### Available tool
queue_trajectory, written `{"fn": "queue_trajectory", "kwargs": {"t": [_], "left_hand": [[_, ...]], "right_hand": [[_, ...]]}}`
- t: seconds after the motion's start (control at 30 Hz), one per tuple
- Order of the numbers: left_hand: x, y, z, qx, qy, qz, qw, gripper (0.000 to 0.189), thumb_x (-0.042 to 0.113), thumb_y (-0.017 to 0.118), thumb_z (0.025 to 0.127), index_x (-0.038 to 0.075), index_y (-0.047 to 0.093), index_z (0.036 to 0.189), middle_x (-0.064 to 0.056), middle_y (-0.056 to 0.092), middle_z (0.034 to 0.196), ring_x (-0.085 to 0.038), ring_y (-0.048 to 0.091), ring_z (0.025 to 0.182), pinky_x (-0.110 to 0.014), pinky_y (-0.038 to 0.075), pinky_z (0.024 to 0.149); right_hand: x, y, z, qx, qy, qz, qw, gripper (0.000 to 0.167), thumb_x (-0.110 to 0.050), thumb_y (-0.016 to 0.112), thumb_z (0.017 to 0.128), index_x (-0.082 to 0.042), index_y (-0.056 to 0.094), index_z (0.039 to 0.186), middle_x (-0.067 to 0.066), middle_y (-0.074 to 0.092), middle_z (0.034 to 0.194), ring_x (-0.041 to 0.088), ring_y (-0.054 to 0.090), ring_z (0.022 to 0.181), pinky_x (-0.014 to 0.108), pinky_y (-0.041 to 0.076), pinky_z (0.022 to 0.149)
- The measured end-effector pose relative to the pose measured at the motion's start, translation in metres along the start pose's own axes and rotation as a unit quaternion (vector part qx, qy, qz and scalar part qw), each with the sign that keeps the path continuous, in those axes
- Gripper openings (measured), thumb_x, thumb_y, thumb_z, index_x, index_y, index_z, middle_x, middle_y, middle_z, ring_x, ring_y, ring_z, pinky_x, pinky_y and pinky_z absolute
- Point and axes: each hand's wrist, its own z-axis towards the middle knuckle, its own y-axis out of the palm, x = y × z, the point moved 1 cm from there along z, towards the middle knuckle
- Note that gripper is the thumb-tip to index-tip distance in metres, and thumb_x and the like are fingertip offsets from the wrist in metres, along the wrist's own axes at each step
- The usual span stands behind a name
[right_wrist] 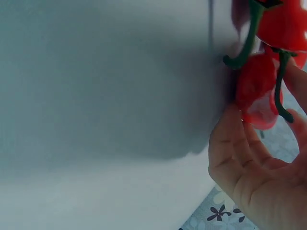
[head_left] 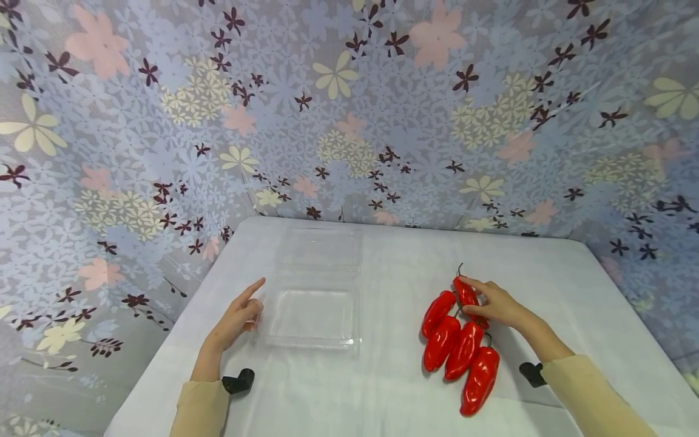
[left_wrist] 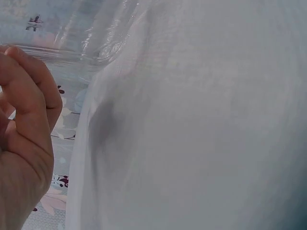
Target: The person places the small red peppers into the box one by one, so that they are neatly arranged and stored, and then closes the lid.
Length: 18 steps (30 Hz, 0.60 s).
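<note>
My right hand (head_left: 499, 305) grips a red pepper (head_left: 465, 292) with a thin stem, the farthest of a group. In the right wrist view the fingers curl about a red pepper (right_wrist: 256, 88), partly hidden by the hand and green stems. Several other glossy red peppers (head_left: 441, 343) lie close together just in front of it. At the left edge of an open clear plastic box (head_left: 355, 321) is my left hand (head_left: 236, 318), its index finger extended and the others loosely bent. The left wrist view shows the fingers near the box's clear rim (left_wrist: 72, 55); contact is unclear.
The clear lid (head_left: 319, 249) lies folded back behind the box. A white cloth covers the table (head_left: 393, 376), and a flowered curtain or wall covering (head_left: 349, 121) rises behind its far edge. Black camera mounts (head_left: 238, 381) sit at both wrists.
</note>
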Motion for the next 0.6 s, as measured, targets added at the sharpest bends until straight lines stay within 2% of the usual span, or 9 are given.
{"fn": "queue_trajectory", "kwargs": {"t": [0.2,0.4,0.6], "left_hand": [[0.000,0.004,0.004,-0.012,0.000,0.001,0.9999,0.063,0.005,0.045,0.097,0.012,0.015,0.152,-0.002,0.042,0.073,-0.011,0.042,0.058,-0.022,0.040,0.049],[0.002,0.014,0.010,-0.030,-0.012,0.004,0.9995,0.064,0.004,0.045,0.095,0.015,0.017,0.152,-0.005,0.041,0.071,-0.012,0.042,0.058,-0.023,0.041,0.050],[0.004,0.025,0.014,-0.061,-0.007,0.013,0.9980,0.063,0.003,0.043,0.096,0.012,0.016,0.152,-0.006,0.043,0.069,-0.012,0.044,0.055,-0.024,0.041,0.048]], "right_hand": [[-0.001,0.000,0.000,-0.013,-0.004,-0.011,0.9998,0.074,-0.030,0.070,0.084,0.000,0.036,0.142,0.027,0.050,0.104,0.032,0.050,0.085,0.038,0.050,0.064],[-0.005,0.000,0.001,-0.018,0.003,-0.015,0.9997,0.076,-0.030,0.071,0.083,0.000,0.034,0.142,0.021,0.051,0.097,0.029,0.050,0.081,0.034,0.051,0.060],[-0.005,0.001,0.005,-0.017,0.003,-0.024,0.9996,0.077,-0.029,0.072,0.082,0.000,0.034,0.141,0.019,0.054,0.097,0.028,0.051,0.082,0.035,0.050,0.061]]}}
